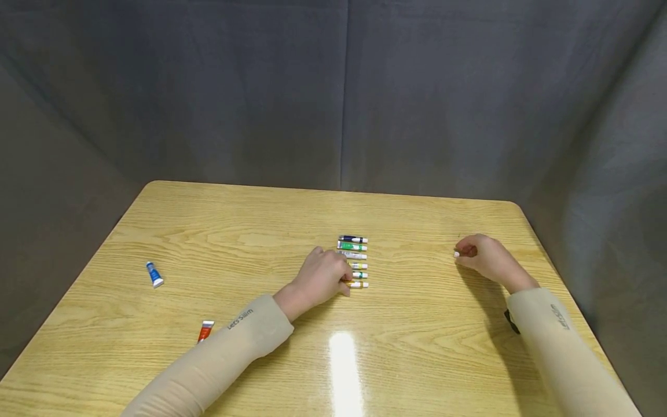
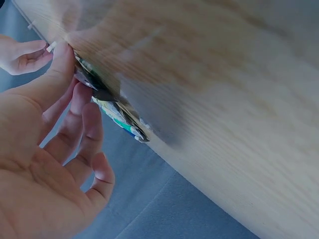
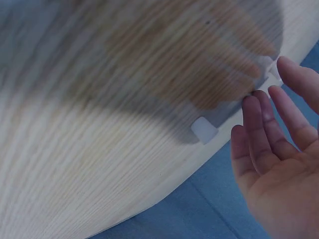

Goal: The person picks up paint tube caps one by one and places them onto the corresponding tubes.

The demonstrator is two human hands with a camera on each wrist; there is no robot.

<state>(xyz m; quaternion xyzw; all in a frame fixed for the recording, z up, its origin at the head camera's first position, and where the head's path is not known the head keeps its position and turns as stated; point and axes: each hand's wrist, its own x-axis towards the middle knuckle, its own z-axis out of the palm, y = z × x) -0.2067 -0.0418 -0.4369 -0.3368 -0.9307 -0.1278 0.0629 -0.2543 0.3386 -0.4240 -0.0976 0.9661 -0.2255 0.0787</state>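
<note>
My left hand (image 1: 325, 275) is over the near end of a column of several paint tubes with white caps. Thumb and forefinger pinch the nearest tube, an ochre one (image 1: 358, 284), at its left part. The hand covers the left ends of a green tube (image 1: 359, 275) and a yellow tube (image 1: 359, 266). Beyond them lie a grey-white tube (image 1: 355, 255), a green tube (image 1: 350, 246) and a dark violet one (image 1: 352, 238). Off to the right, my right hand (image 1: 487, 258) holds a small white cap-like piece (image 1: 456, 254) at its thumb and forefinger tips.
A blue paint tube (image 1: 153, 274) lies at the left of the wooden table (image 1: 250, 214). A red tube (image 1: 205, 331) is partly hidden by the left sleeve. In the right wrist view another small white piece (image 3: 204, 130) stands near the fingers. Grey curtains (image 1: 250, 104) surround the table.
</note>
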